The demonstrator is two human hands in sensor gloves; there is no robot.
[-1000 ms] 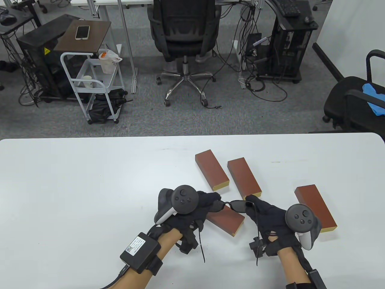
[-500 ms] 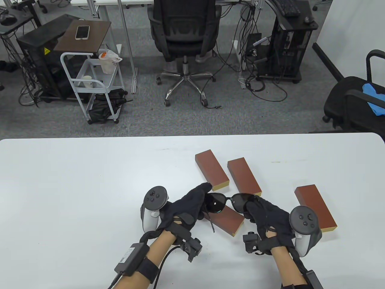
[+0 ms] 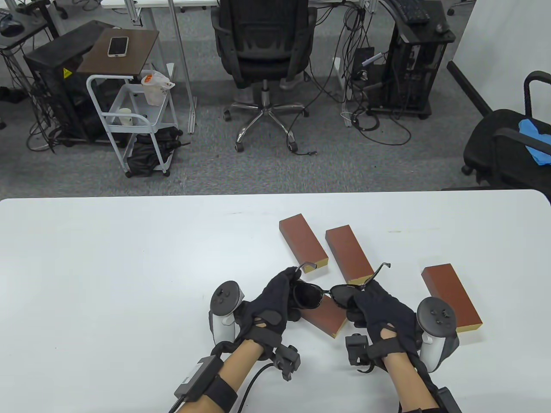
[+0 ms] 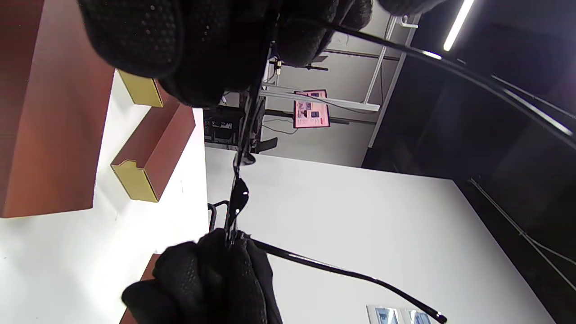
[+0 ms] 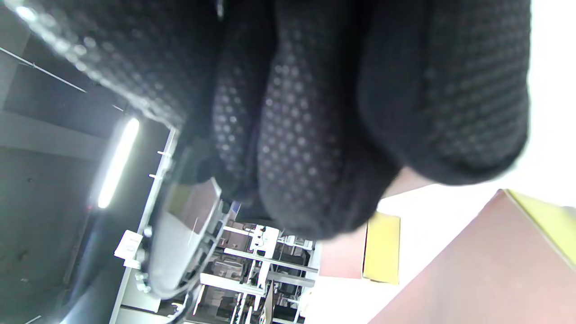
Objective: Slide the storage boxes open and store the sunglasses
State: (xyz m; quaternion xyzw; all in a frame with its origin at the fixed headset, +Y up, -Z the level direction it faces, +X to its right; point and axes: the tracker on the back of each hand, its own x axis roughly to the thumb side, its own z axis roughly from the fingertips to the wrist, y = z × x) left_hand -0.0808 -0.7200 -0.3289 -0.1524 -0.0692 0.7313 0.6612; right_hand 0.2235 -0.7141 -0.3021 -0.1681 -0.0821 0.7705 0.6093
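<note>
Left hand (image 3: 275, 303) pinches left lens end of sunglasses (image 3: 327, 294); right hand (image 3: 379, 307) pinches right end. Glasses held in air above nearest storage box (image 3: 329, 320), both temples unfolded, pointing away. 4 brown boxes on table (image 3: 129, 266), all look closed. Judgement: light, thin frame, hinges fragile, lenses smudge; hold at frame corners.

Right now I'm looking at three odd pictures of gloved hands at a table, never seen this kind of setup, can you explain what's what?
These are a person's two hands in black sensor gloves, each with a tracker strapped on. One camera looks down at the white table; the others sit on each wrist, so gloved fingers fill them. Four reddish-brown storage boxes lie on the table, all shut. The left hand and right hand together hold black sunglasses above the nearest box, temples unfolded and pointing away.
</note>
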